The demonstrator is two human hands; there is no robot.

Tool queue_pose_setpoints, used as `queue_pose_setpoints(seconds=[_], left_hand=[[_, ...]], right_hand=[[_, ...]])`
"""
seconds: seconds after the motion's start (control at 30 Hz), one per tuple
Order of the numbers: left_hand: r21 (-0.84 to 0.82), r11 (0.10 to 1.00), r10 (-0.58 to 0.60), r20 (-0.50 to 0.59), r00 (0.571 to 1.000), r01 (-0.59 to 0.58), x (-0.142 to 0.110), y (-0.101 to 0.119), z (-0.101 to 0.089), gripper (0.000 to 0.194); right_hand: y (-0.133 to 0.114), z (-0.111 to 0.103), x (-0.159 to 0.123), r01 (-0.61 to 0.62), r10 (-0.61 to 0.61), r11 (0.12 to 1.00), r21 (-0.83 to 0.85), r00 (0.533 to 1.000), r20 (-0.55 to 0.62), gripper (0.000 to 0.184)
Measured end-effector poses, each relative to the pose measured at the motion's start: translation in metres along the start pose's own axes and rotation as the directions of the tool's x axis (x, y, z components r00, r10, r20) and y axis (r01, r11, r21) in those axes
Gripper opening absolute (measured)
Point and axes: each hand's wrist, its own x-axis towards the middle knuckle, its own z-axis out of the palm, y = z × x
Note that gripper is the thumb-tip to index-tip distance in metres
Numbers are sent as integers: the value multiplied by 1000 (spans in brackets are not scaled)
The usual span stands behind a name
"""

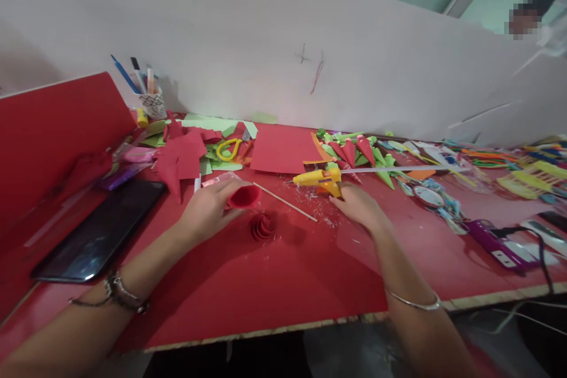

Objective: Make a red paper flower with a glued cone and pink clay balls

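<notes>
My left hand (208, 208) is closed around a red paper cone (244, 196), its open mouth facing right. Just below the cone, a folded red paper rosette (261, 226) lies on the red table (283, 283). My right hand (359, 205) rests on the table with its fingers on the handle of a yellow glue gun (319, 178), whose nozzle points left. A thin wooden stick (286, 201) lies between my two hands.
A black phone (100, 230) lies at the left. A cup of pens (150, 100), red and green paper scraps (186, 150), yellow-handled scissors (229, 149) and a red sheet (283, 149) sit behind. Red and green cones (354, 150), craft clutter and a purple power strip (496, 245) are at the right.
</notes>
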Motion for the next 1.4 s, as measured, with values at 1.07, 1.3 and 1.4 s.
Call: queue_pose_setpoints(seconds=[1.07, 1.3, 1.4], left_hand=[[402, 916, -7, -37, 999, 21, 1, 1, -9, 33], [424, 906, 26, -29, 999, -12, 1, 3, -10, 35], [413, 911, -2, -20, 1000, 11, 1, 4, -11, 30]], right_hand=[[-82, -22, -36, 254, -53, 903, 346, 866, -496, 51], [-85, -21, -37, 261, -107, 924, 280, 878, -467, 42], [-86, -20, -37, 268, -126, 931, 247, 873, -471, 38]])
